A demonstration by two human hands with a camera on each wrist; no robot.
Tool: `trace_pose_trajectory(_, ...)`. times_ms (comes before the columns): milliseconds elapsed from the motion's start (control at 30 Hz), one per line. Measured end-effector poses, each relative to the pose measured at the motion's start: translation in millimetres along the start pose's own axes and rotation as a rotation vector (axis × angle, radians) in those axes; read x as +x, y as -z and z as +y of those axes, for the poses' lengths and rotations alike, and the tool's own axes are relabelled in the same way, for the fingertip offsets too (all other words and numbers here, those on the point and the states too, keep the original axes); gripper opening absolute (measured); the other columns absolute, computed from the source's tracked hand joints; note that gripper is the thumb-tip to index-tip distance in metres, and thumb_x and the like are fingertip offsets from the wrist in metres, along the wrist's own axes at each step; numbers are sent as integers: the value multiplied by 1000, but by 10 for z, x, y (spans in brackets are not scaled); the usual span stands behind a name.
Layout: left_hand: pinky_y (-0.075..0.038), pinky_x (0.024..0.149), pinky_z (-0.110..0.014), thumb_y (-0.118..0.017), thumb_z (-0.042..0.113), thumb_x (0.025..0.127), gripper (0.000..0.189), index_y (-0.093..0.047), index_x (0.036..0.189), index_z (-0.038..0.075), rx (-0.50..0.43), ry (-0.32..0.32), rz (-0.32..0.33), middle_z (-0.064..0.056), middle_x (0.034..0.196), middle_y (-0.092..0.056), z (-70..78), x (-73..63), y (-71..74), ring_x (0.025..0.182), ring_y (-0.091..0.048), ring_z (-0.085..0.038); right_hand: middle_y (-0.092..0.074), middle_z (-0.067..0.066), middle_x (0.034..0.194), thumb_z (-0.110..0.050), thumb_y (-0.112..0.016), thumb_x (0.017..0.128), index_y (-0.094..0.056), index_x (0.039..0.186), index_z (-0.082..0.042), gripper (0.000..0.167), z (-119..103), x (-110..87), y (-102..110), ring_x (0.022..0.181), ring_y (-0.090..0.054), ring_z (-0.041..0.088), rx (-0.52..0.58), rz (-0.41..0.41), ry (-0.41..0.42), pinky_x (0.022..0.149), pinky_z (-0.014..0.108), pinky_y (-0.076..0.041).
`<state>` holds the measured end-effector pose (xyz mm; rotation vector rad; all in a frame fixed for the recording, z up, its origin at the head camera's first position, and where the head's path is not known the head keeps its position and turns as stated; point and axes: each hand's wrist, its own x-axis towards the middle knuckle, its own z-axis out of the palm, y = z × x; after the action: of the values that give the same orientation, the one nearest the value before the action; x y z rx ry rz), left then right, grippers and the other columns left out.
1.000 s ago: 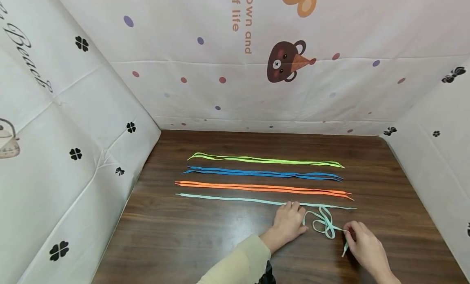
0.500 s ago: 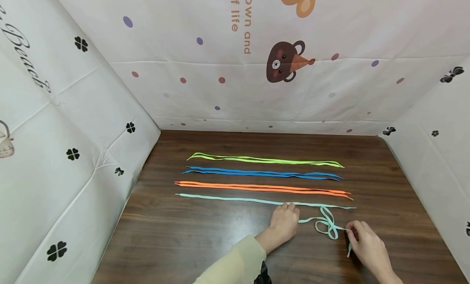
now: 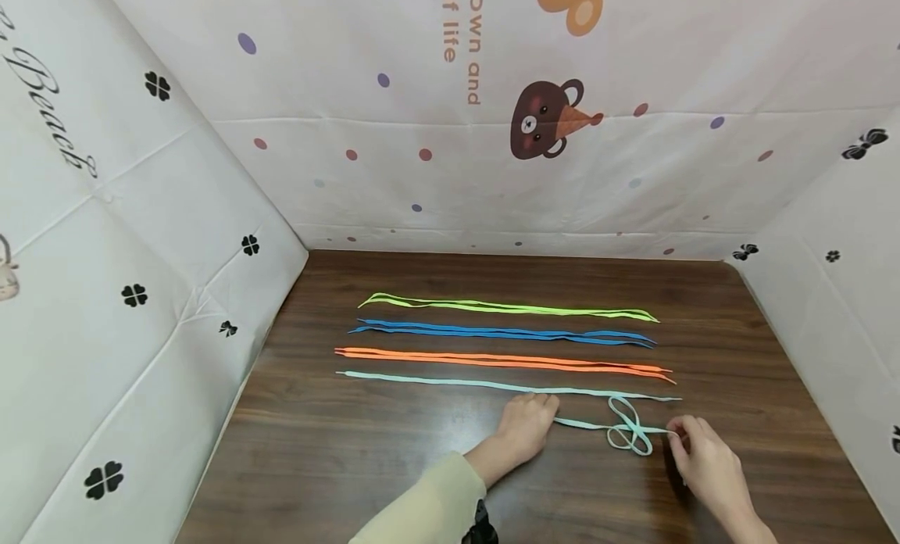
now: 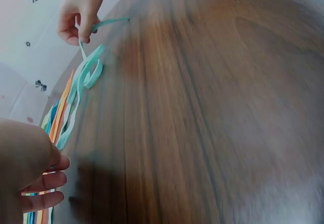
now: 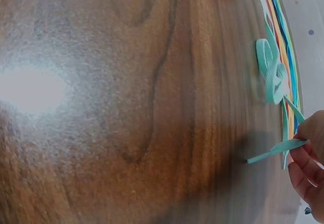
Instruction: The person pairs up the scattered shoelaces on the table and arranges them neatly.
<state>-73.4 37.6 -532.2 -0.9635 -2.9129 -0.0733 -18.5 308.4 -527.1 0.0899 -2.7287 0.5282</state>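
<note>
A mint green shoelace (image 3: 630,431) lies in several loose loops on the table's right half. My right hand (image 3: 708,464) pinches it near one end between thumb and finger; the tipped end (image 5: 260,155) sticks out past the fingers in the right wrist view. To the left of the loops, my left hand (image 3: 522,428) pinches the same lace, its other fingers loosely bent in the left wrist view. Just beyond both hands, a second mint green shoelace (image 3: 436,381) lies stretched from left to right.
Farther back lie orange shoelaces (image 3: 492,360), blue shoelaces (image 3: 485,331) and yellow-green shoelaces (image 3: 492,304), roughly parallel. The dark wooden table (image 3: 337,458) is bounded by a printed white cloth (image 3: 422,177) at the back and both sides.
My left hand has slid left and slightly down, drawing its side of the looped lace straighter. The right hand has shifted slightly right, and the loops have moved a little right.
</note>
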Motion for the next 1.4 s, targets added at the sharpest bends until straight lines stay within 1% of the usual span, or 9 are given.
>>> trace_pose_trajectory(133,-49,68,-22,-65,19,82,11,-65,93,24,10,-24,51,9,91,-62,-131,-82,31,82,-60,-8,-54,4,71,6,-68,68,-57,80,-8,21,8,20,4,56,-52,18,-6,11,-4,42,25,-35)
trace_pose_trajectory(267,-49,65,-22,-63,20,84,6,-66,87,24,13,-33,122,8,86,-61,-258,-163,43,77,-59,-9,-55,5,72,5,-67,68,-57,80,-8,21,15,30,3,57,-52,18,-6,18,-9,42,25,-35)
trace_pose_trajectory(433,-48,60,-23,-60,21,86,7,-65,81,21,-13,-7,190,7,79,-60,-408,-267,61,71,-58,-11,-54,4,71,5,-68,68,-56,79,-8,20,20,40,4,57,-51,17,-2,27,-5,41,26,-35)
trace_pose_trajectory(600,-47,60,-24,-63,23,84,8,-64,77,20,-56,21,231,7,75,-60,-587,-387,93,69,-58,-11,-54,5,71,6,-68,68,-57,79,-8,21,20,53,5,56,-51,17,-1,32,-6,41,25,-34)
trace_pose_trajectory(700,-48,60,-25,-66,23,83,7,-65,76,20,-82,48,252,7,76,-61,-724,-490,96,69,-59,-11,-54,5,71,6,-68,69,-57,79,-7,21,14,64,11,56,-51,16,0,21,-10,41,24,-33)
trace_pose_trajectory(833,-49,58,-26,-69,21,81,4,-67,77,21,-111,104,266,7,76,-62,-925,-663,86,69,-59,-11,-54,6,71,7,-68,69,-57,80,-6,21,10,76,25,55,-51,17,0,10,-12,40,23,-34)
trace_pose_trajectory(967,-49,59,-28,-70,19,79,4,-67,77,19,-114,150,269,6,76,-62,-1131,-823,90,68,-59,-12,-53,7,72,7,-68,70,-57,81,-6,20,17,93,41,56,-52,18,-2,6,-22,40,23,-33)
trace_pose_trajectory(1200,-51,65,-30,-72,14,77,5,-68,79,16,-126,239,244,4,78,-64,-1425,-1022,158,72,-61,-15,-53,8,73,7,-70,67,-57,80,-6,22,20,149,33,57,-52,21,1,58,24,40,25,-35)
trace_pose_trajectory(1400,-51,63,-31,-72,13,78,6,-68,81,16,-128,314,245,4,78,-65,-1645,-1191,178,71,-60,-16,-54,7,73,9,-71,66,-58,80,-6,24,-14,195,42,58,-53,22,8,59,32,41,26,-36)
